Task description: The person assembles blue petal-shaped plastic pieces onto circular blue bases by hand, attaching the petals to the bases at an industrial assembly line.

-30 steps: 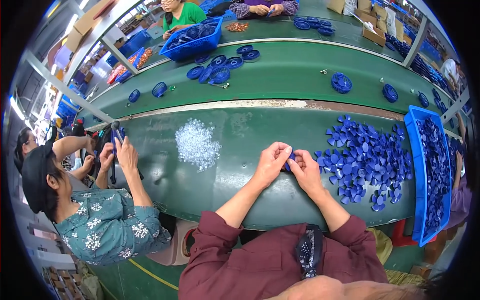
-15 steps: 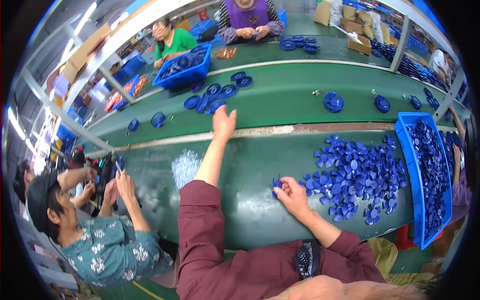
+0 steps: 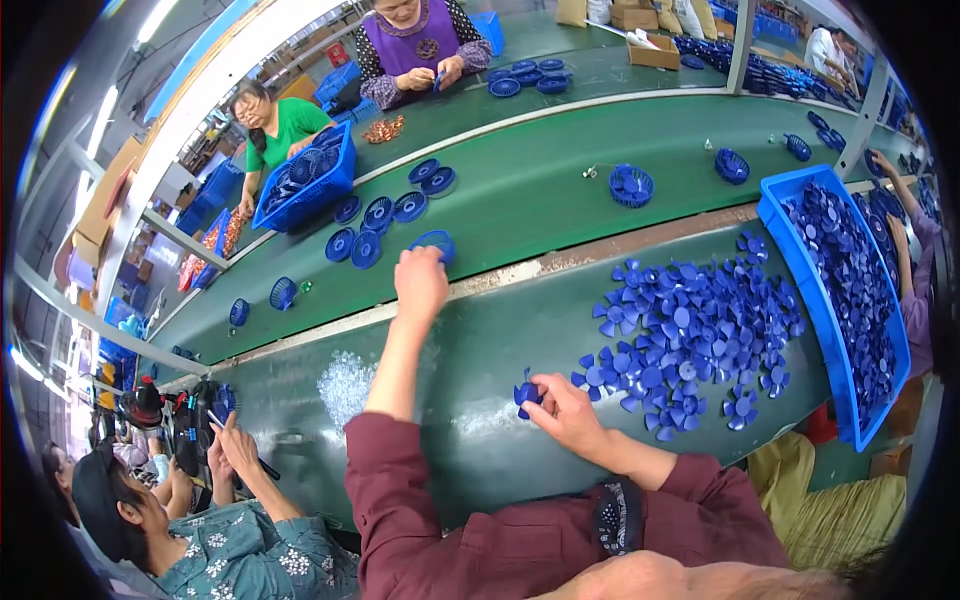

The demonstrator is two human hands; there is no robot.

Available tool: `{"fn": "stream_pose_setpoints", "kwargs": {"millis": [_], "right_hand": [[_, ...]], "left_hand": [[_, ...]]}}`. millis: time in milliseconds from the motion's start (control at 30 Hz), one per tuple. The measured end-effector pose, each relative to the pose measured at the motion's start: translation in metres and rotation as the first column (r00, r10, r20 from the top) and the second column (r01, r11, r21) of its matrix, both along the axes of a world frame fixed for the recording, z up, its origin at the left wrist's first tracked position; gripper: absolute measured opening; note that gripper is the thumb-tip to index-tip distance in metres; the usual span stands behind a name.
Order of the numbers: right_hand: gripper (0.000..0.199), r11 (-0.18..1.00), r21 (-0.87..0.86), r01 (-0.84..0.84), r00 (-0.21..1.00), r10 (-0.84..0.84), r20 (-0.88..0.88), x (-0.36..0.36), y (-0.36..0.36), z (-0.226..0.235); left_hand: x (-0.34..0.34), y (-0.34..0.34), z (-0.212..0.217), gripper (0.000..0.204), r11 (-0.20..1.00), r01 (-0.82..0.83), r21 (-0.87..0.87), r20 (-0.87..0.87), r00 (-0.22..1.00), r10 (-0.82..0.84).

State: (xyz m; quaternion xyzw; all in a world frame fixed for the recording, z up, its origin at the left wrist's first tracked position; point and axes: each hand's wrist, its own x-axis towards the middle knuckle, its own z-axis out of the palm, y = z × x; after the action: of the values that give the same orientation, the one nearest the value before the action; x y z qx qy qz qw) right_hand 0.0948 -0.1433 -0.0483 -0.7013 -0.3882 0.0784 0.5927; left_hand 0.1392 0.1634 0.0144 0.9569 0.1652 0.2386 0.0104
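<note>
My left hand (image 3: 421,284) reaches to the near side of the green belt, its fingers closed on the rim of a round blue fan cover (image 3: 436,243). Beyond it lie several similar slotted covers (image 3: 378,214). Over the near worktop, my right hand (image 3: 566,412) pinches a small blue fan blade (image 3: 526,396) between thumb and fingers. Just right of that hand spreads a heap of blue fan blades (image 3: 692,335). A small pile of clear pieces (image 3: 346,386) sits left of my left forearm.
A blue bin (image 3: 772,205) full of blades stands at the right. Blue parts lie along the green belt (image 3: 540,215). Across it, a person in purple (image 3: 420,55) handles a blue part and a person in green (image 3: 295,130) is beside a blue basket (image 3: 345,165). Another person (image 3: 240,550) works at my left.
My left hand, open above the covers before, is now closed on the nearest one, which sits apart from the group. My right hand still holds the blade. The whole view has shifted and tilted.
</note>
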Motion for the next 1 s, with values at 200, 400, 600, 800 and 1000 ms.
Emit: {"fn": "stream_pose_setpoints", "kwargs": {"millis": [200,400,600,800,1000], "right_hand": [[0.042,0.985,0.164,0.048,0.972,-0.084,0.221,0.001,-0.013,0.03],[0.04,0.981,0.175,0.08,0.969,-0.118,0.217,0.007,-0.013,0.028],[0.037,0.966,0.218,0.14,0.982,-0.164,0.096,0.014,-0.009,0.027],[0.038,0.991,0.112,0.072,0.981,-0.091,0.17,0.008,-0.015,0.037],[0.037,0.998,-0.007,0.061,0.884,-0.051,0.465,0.002,-0.014,0.033]], "left_hand": [[-0.109,-0.149,0.033,0.011,0.966,0.254,-0.038,-0.212,0.943,-0.256],[-0.132,-0.166,-0.001,0.014,0.787,0.214,-0.578,0.055,0.973,-0.224],[-0.125,-0.161,-0.013,0.027,0.862,0.039,-0.505,-0.145,0.981,-0.129],[-0.121,-0.158,-0.036,0.021,0.709,-0.036,-0.704,0.012,0.998,0.063],[-0.131,-0.16,-0.037,0.029,0.014,0.145,-0.989,0.146,0.986,0.076]]}}
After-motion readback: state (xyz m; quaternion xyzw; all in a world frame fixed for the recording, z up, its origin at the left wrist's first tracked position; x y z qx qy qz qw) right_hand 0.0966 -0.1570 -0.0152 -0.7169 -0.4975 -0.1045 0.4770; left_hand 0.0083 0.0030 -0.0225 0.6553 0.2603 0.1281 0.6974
